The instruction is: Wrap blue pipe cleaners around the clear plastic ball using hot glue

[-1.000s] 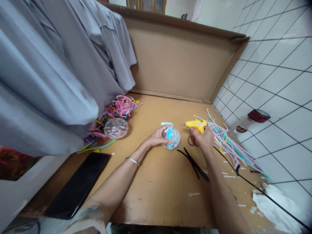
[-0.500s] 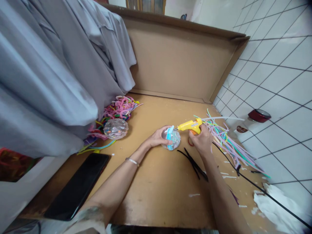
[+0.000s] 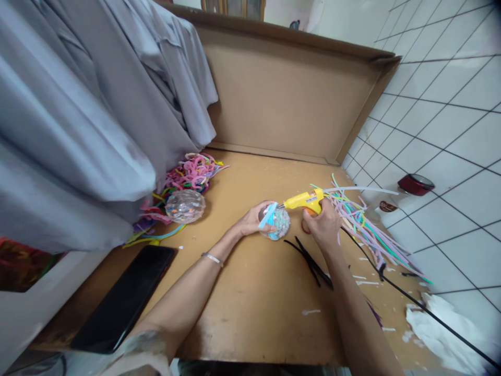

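My left hand (image 3: 254, 219) is closed around a small rounded jar-like piece (image 3: 281, 223) wrapped in pale fuzzy strands. A light-blue strip (image 3: 268, 215) lies across its upper side, with a loose end slanting toward my thumb. My right hand (image 3: 324, 223) grips a yellow hot glue gun (image 3: 303, 200) by its handle. The gun's metal nozzle points left and meets the top edge of the wrapped piece; whether it touches the strip is too small to tell. A white glue stick (image 3: 364, 189) sticks out of the gun's back.
Pipe cleaners lie at right (image 3: 368, 230), with black ones (image 3: 311, 261) nearer. A clear ribbed container (image 3: 185, 206) stands by a pink pipe-cleaner heap (image 3: 193, 175). Also around are a black phone (image 3: 125, 297), a red-lidded jar (image 3: 415, 184), white tissue (image 3: 442, 329) and a cardboard panel (image 3: 282, 94).
The loose end of the light-blue strip has swung down and left across the wrapped piece. Both hands and the glue gun stay nearly in place.
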The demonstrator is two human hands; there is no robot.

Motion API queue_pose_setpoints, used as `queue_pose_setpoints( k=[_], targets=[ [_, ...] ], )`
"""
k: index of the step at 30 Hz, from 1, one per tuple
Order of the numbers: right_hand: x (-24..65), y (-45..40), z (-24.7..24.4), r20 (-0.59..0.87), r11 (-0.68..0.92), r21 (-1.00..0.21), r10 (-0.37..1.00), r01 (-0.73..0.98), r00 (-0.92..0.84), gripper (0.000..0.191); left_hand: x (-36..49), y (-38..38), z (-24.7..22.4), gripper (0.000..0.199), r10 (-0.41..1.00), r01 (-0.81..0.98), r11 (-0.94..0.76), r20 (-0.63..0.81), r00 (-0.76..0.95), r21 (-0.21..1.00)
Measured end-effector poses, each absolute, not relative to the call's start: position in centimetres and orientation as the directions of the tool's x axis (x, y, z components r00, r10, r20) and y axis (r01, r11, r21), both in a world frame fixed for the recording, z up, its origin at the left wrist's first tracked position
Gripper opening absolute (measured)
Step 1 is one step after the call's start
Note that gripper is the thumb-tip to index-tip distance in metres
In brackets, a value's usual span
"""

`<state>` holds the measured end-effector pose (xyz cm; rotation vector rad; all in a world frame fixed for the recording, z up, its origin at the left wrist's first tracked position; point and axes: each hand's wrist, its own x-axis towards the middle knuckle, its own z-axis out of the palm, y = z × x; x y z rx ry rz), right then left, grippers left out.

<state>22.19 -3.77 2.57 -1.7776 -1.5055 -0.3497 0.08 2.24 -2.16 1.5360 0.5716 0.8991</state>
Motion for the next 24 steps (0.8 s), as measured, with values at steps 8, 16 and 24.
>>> queue_pose_setpoints(
  k=[8, 16, 24],
  targets=[
    [21.5, -3.5, 3.2, 0.638, 0.003, -0.396, 0.72, 0.918, 0.273, 0.025, 0.2, 1.9, -1.8, 0.089, 0.795, -0.182, -0.101, 0.189, 0.577, 0.978],
    [22.3, -1.4, 4.4, 0.638, -0.031, -0.372, 0.717, 0.928, 0.28, 0.027, 0.4, 2.6, -2.2, 0.088, 0.816, -0.225, -0.069, 0.184, 0.548, 0.972],
    [22.1, -1.4, 4.8, 0.64, -0.018, -0.311, 0.736, 0.95, 0.223, 0.026, 0.5, 2.8, -2.2, 0.086, 0.826, -0.203, -0.094, 0.19, 0.53, 0.975]
  ],
)
